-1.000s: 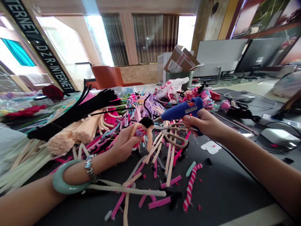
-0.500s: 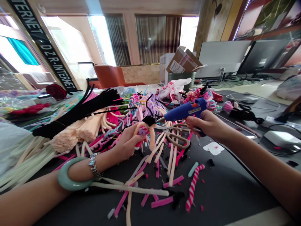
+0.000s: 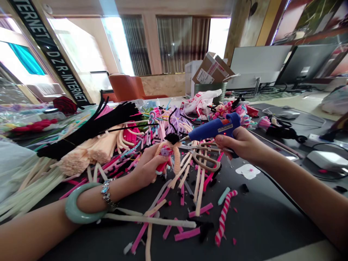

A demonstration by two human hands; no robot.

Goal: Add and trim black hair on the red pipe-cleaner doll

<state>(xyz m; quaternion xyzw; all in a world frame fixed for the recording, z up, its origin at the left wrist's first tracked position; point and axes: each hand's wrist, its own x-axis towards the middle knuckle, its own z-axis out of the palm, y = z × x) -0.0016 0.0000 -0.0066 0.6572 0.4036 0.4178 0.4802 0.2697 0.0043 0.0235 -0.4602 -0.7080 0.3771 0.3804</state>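
Observation:
Near the middle, my left hand [image 3: 149,164] is closed on a small pipe-cleaner doll [image 3: 167,151] with a black top, peach strands and a purple and pink front. My right hand [image 3: 235,144] grips a blue glue gun [image 3: 214,127], its nozzle pointing left and touching or very near the doll's black top. A small red light shows on the gun. Scissors [image 3: 206,163] with beige handles lie open just behind and right of the doll, blades partly hidden by it. A pink and white twisted stick [image 3: 225,216] rests on the dark table [image 3: 261,224].
Black pipe cleaners [image 3: 89,130] and peach bundles [image 3: 81,156] are piled on the left. Cut pink and peach pieces lie below my hands. A white adapter [image 3: 327,161] and cables are at the right. A cardboard box [image 3: 210,70] and monitors [image 3: 258,67] stand behind.
The doll has tilted slightly in my left hand, showing more of its red lower part. The glue gun has shifted very slightly left, its nozzle still at the black top.

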